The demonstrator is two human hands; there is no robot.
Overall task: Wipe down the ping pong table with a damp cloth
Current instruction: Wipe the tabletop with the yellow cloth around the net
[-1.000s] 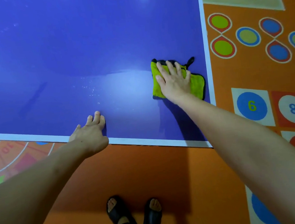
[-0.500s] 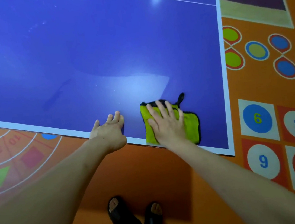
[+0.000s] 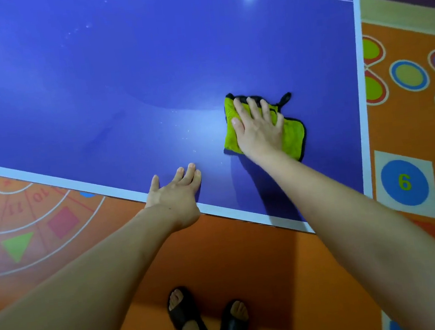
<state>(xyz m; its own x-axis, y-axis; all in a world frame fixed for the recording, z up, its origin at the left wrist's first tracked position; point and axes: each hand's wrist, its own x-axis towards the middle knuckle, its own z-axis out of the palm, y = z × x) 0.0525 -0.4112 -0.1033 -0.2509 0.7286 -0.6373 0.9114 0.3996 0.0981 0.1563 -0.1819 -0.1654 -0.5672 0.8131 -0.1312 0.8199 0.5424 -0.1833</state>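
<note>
The blue ping pong table [image 3: 124, 75] with white edge lines fills the upper view. A folded yellow-green cloth [image 3: 290, 136] with a black rim and loop lies flat on it near the right corner. My right hand [image 3: 257, 129] presses on the cloth with straight, spread fingers. My left hand [image 3: 175, 194] rests flat on the table's near edge, to the left of the cloth, fingers straight. A glossy damp patch with small specks shows between the two hands.
An orange play mat [image 3: 250, 275] covers the floor, with numbered squares [image 3: 405, 184] at the right and an arc pattern [image 3: 28, 227] at the left. My sandalled feet [image 3: 209, 315] stand just below the table's near edge.
My right hand pulled the cloth toward the near edge, then pushed it away again and to the right. The left hand stays on the table's edge.
</note>
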